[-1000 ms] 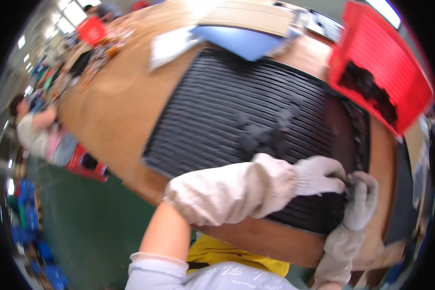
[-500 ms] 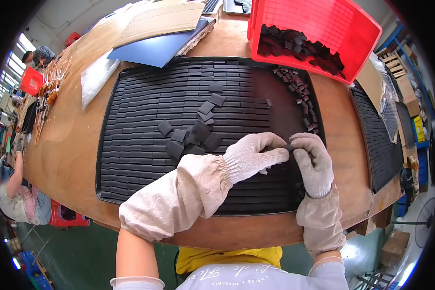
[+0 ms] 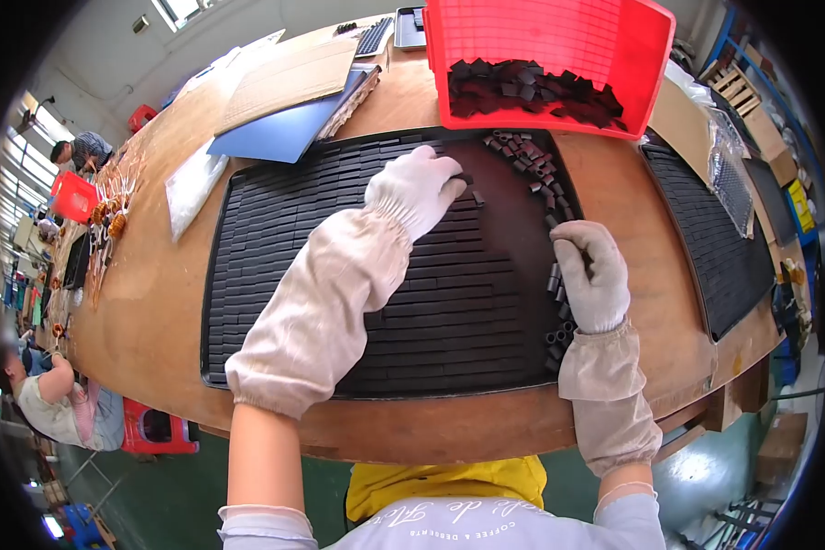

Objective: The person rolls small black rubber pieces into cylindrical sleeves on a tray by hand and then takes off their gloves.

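Note:
A large black tray (image 3: 213,312) lies on the table, lined with rows of small black pieces (image 3: 440,316). My gloved left hand (image 3: 417,191) is over the tray's upper part, thumb and fingers pinched on a small black piece (image 3: 466,180). Close by lies a single small black tube (image 3: 478,198). Along the tray's right side runs a loose band of short black tubes (image 3: 532,158). My gloved right hand (image 3: 598,275) is at that edge, fingers curled and closed beside the tubes. What its fingertips hold, if anything, cannot be made out. My left sleeve hides part of the rows.
A tilted red bin (image 3: 559,128) with black flat pieces stands behind the tray. Cardboard (image 3: 289,82) and a blue sheet (image 3: 280,128) lie back left, near a plastic bag (image 3: 192,197). Another filled black tray (image 3: 715,247) is at right. Other people sit at the left.
My left hand has moved up and left, away from my right hand, where both met over a small black piece. My right hand stays near the tray's right edge. The view has shifted slightly.

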### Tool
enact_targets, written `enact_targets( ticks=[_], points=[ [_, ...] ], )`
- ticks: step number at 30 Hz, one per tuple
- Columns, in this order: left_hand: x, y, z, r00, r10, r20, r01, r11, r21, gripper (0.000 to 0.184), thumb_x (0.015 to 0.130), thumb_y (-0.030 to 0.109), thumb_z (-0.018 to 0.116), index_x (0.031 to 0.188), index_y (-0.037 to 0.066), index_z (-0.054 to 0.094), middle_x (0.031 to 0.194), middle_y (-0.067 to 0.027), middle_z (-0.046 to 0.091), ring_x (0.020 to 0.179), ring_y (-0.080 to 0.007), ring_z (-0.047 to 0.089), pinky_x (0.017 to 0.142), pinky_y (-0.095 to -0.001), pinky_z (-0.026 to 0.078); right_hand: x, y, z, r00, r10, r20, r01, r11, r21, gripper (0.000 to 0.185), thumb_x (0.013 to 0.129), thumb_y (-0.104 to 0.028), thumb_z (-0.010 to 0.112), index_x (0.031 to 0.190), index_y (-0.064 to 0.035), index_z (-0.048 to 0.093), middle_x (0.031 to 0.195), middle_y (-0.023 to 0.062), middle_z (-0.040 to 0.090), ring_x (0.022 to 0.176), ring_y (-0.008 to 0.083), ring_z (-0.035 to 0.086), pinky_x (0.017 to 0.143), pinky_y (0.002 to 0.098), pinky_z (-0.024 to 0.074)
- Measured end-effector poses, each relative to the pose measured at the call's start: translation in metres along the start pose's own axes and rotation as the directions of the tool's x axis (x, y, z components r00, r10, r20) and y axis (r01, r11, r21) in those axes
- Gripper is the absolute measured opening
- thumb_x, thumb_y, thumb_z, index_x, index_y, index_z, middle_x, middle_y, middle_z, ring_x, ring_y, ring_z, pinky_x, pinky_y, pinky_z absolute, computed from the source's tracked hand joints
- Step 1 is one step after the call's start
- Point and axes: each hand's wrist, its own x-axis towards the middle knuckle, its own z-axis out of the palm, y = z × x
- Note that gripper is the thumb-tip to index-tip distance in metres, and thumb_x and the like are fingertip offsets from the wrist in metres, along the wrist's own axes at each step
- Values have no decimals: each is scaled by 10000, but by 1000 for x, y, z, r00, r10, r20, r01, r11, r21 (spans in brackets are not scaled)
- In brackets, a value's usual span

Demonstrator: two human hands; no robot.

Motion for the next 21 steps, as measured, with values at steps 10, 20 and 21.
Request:
enact_targets(
  ticks=[10,20,21],
  points=[
    [72,-57,14,985,-170,-18,169,954,249,263,893,363,595,1071,192,688,1042,-127,631,1013,-352,619,868,-452,505,1,7,-2,997,-69,18,69,998,-3,95,808,3,682,892,-41,672,869,91,658,763,212,637,640,297,494],
    [86,-59,33,996,-83,37,63,921,384,212,895,311,598,1044,192,693,1056,-118,618,1009,-340,622,854,-447,518,3,12,-2,974,-225,22,226,969,-104,139,759,-13,709,884,-59,667,875,90,668,813,278,649,718,364,512],
    [86,-60,34,996,-68,56,38,906,421,200,893,297,597,1023,185,699,1049,-117,621,1003,-341,625,848,-449,522,3,13,-2,973,-229,22,230,969,-95,142,756,-8,709,881,-58,664,872,86,668,814,277,649,721,365,513]
  ],
)
